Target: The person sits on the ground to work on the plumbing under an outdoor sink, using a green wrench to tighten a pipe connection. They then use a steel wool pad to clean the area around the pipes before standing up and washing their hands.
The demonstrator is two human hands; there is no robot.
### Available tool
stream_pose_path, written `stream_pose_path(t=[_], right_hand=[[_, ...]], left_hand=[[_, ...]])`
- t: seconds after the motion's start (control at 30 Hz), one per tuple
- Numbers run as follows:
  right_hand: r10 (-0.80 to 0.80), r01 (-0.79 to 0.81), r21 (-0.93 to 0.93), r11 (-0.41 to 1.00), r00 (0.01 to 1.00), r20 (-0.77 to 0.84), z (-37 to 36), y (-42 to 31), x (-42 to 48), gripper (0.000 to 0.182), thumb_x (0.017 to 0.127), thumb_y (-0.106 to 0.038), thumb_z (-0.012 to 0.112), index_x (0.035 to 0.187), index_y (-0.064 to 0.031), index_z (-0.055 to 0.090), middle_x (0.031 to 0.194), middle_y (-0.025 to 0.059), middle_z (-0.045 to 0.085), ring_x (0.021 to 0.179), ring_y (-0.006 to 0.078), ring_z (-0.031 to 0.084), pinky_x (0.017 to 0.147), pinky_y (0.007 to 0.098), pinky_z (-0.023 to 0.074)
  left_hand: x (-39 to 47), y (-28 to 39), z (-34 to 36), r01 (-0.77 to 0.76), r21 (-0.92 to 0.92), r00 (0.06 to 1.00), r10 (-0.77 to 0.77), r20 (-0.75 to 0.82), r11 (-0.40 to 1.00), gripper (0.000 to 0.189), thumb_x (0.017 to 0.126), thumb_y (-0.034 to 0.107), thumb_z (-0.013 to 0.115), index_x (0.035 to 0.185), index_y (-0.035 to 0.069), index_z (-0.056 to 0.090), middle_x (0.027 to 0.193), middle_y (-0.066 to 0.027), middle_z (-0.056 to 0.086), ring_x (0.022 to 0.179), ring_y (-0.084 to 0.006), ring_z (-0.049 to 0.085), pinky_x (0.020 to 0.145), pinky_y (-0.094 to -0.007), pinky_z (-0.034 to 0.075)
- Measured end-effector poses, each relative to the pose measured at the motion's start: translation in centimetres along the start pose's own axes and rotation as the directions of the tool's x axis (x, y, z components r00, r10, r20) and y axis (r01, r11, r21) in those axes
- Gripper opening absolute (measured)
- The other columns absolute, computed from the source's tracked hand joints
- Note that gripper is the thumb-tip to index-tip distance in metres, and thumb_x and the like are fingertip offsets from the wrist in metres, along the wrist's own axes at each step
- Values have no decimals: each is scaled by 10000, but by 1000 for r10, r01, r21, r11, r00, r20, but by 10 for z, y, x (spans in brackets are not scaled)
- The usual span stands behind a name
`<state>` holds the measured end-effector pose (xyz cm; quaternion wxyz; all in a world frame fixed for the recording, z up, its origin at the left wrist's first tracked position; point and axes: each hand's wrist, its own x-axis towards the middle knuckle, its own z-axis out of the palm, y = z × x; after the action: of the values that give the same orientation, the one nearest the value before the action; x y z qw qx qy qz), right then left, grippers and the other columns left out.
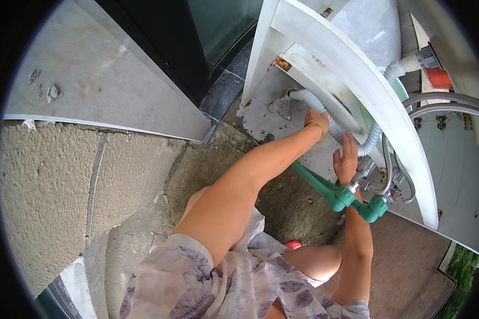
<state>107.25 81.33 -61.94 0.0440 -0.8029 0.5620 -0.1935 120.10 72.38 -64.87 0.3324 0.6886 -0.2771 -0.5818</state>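
Note:
A grey corrugated drain hose (305, 97) runs from an opening at the back wall, past both hands, and bends up beneath a white cabinet frame (335, 48). My left hand (317, 117), with a gold bangle at its wrist, is closed around the hose; its fingertips are partly hidden. Lower along the hose, my right hand (346, 161) is held flat with fingers extended and thumb apart. Whether it touches the hose I cannot tell. Crumpled clear plastic (283, 107) hangs by the hose's far end.
Green water pipes (309, 175) with elbow fittings cross close to my right wrist. Metal valves (365, 169) join them to braided hoses (388, 169). A pale green bucket (401, 89) stands behind the cabinet frame. At left are a grey slab (115, 79) and a rough concrete wall (52, 171).

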Motion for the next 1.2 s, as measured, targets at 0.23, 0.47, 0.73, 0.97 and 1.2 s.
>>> stream_pose_path(t=[0.23,0.47,0.73,0.97,1.2], right_hand=[[54,-14,-253,967,987,150,7,2,32,645,706,-158,650,1272,-72,354,1223,149,455,1080,312,446,907,428,314],[110,-103,-82,991,989,95,9,22,33,504,755,-188,615,1228,-141,446,935,120,583,854,305,556,716,411,423],[59,-61,-166,984,998,-19,-3,-2,31,427,793,-190,582,1205,-146,477,929,113,580,824,299,559,682,407,438],[65,-70,-86,994,996,-54,0,-13,42,437,794,-215,581,1209,-151,461,935,116,567,808,304,549,650,404,444],[46,-51,-276,960,999,-23,17,-28,47,422,796,-216,585,1203,-165,488,927,114,574,845,290,552,713,398,429]], left_hand=[[1,-2,-10,-29,-91,993,39,112,995,389,775,230,616,1020,-57,521,1060,-237,550,986,-348,546,821,-384,436],[33,-7,-32,145,-454,981,-69,181,879,374,793,325,461,828,-32,570,727,-130,615,601,-227,591,530,-339,448],[117,-69,-79,147,-411,988,-111,110,899,724,797,26,424,1384,146,16,1306,-162,336,856,-274,605,614,-387,516],[126,-67,-47,157,-463,975,-62,213,872,704,812,78,474,1385,144,71,1198,-171,446,911,-254,578,644,-370,502],[188,-118,-71,19,-297,999,-7,42,955,602,800,85,525,1319,-20,240,1045,-132,537,840,-185,573,733,-302,468]])
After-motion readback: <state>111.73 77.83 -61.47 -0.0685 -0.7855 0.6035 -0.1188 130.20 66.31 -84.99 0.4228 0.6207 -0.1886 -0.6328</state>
